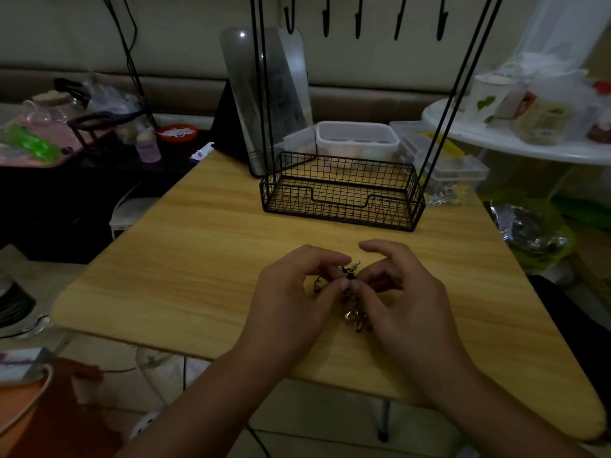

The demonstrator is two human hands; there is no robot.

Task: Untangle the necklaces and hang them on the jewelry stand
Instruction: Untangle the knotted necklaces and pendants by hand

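Note:
A small tangle of metal necklaces [354, 317] lies on the wooden table [185, 259] between my hands. My left hand [294, 292] pinches the tangle from the left with thumb and fingertips. From the right, my right hand [401, 292] pinches the same bunch, its index finger raised above it. Chain links hang out below the fingers; most of the tangle is hidden by them. The black jewelry stand has a wire basket base [342, 193] at the far side of the table. Its two slanted legs rise to a row of empty hooks [358, 18] at the top.
A standing mirror [264, 94] leans behind the stand's left leg. Clear plastic containers [358, 137] sit behind the basket. A cluttered side table [49, 133] stands at the left and a round white table [512, 150] with packages at the right. Bags lie on the floor at right.

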